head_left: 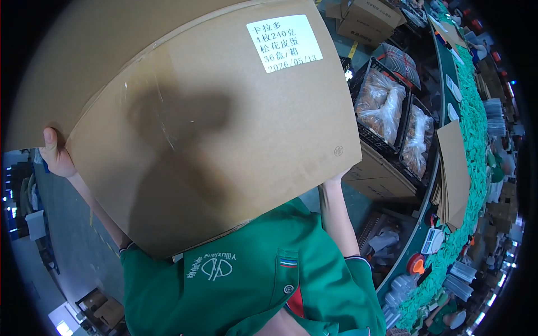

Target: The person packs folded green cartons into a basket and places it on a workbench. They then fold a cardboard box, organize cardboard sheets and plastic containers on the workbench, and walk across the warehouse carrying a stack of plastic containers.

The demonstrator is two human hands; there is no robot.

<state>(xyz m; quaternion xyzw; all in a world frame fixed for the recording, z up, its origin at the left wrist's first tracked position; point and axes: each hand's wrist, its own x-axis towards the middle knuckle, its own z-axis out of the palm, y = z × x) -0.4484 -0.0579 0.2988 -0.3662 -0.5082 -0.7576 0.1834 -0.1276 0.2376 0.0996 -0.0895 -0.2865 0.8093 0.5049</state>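
Observation:
A large brown cardboard box (269, 134) fills the middle of the view, held up close against my chest. A white label (284, 43) with printed Chinese text and a date is stuck near its upper right corner. My left hand (58, 155) grips the box at its left edge, thumb up and the other fingers behind the cardboard. At the lower right corner my right hand (335, 178) holds the box from beneath, its fingers mostly hidden. A dark shadow falls across the box's near face.
To the right, black crates (374, 137) hold clear plastic bags of brown items. Beyond them runs a long workbench with a heap of green packing strips (471, 134), flat cardboard sheets (453, 173) and an orange tape roll (416, 264). More cartons (370, 21) stand at the top right.

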